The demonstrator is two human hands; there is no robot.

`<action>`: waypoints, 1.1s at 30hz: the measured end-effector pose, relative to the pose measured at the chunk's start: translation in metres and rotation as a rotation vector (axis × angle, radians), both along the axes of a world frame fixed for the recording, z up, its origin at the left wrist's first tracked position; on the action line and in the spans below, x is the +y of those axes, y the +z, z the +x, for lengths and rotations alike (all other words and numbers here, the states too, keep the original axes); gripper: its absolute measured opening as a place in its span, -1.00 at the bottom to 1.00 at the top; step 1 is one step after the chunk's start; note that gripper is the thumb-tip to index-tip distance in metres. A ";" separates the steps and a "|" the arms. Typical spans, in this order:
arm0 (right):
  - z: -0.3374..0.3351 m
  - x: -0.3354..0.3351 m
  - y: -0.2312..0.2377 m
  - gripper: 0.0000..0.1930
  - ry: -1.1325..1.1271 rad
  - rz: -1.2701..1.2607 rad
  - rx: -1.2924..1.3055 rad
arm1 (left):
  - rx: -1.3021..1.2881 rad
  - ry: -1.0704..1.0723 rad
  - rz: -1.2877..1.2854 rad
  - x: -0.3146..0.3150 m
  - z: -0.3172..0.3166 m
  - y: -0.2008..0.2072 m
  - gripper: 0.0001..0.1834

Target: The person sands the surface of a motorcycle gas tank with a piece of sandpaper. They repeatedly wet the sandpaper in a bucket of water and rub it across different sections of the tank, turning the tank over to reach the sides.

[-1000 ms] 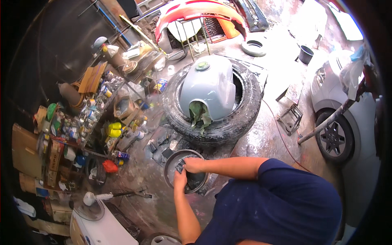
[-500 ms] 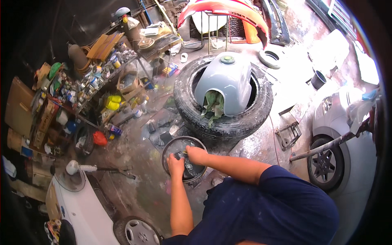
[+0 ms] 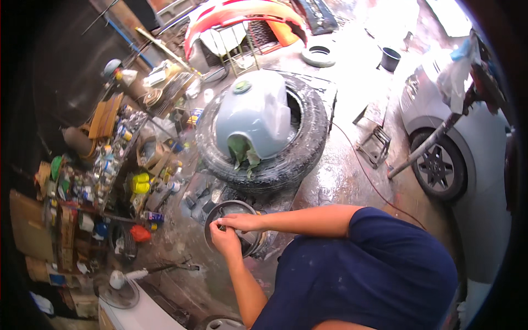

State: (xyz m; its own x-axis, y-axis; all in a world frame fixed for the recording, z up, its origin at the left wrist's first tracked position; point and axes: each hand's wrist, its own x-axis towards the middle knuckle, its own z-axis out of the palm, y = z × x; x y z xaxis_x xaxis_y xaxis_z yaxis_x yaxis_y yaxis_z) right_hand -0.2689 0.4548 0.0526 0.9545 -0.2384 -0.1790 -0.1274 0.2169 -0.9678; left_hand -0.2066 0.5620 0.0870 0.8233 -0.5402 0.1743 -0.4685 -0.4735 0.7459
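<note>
My left hand (image 3: 224,240) and my right hand (image 3: 243,221) meet over the left part of a round grey basin (image 3: 233,205). The fingers of both are closed around something small and dark, mostly hidden between them. Liquid and dark shapes show inside the basin, partly covered by my hands. Just beyond it, a grey motorcycle fuel tank (image 3: 256,124) rests on a large black tyre (image 3: 308,157) lying flat. The tank has a green covering over its filler (image 3: 242,87), and green crumpled material (image 3: 240,149) hangs from its near opening.
Cluttered shelves (image 3: 104,165) of cans and bottles line the left. A silver car (image 3: 440,110) stands at right, near a metal pole (image 3: 426,144) and a small metal stand (image 3: 375,147). A red hose (image 3: 360,165) crosses the floor. Red bumper parts (image 3: 247,12) lie at the back.
My hands have come together from slightly apart, the right now over the left. The view has turned, so the tank, tyre and basin appear farther left.
</note>
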 end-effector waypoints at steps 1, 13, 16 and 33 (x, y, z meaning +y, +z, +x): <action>-0.006 -0.001 0.004 -0.24 -0.028 0.088 0.029 | 0.056 -0.075 -0.021 -0.005 -0.007 0.003 -0.72; -0.228 -0.115 -0.037 -0.29 -0.362 0.455 0.152 | 0.436 -0.314 -0.141 -0.116 -0.020 0.042 -0.64; -0.333 -0.135 -0.075 -0.55 -0.780 0.360 0.376 | 0.276 -0.290 -0.169 -0.195 0.004 0.062 -0.62; -0.087 -0.374 -0.031 -0.21 -0.844 -0.505 0.011 | 0.004 -0.158 0.215 -0.376 0.095 0.023 -0.34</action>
State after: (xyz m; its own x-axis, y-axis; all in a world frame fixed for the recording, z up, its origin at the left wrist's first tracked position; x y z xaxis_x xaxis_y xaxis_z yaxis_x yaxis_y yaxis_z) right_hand -0.3562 0.0812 0.0219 0.4346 -0.8921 0.1238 -0.1299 -0.1981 -0.9715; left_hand -0.1117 0.1856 0.1102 0.7264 -0.6862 0.0382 -0.5462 -0.5427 0.6380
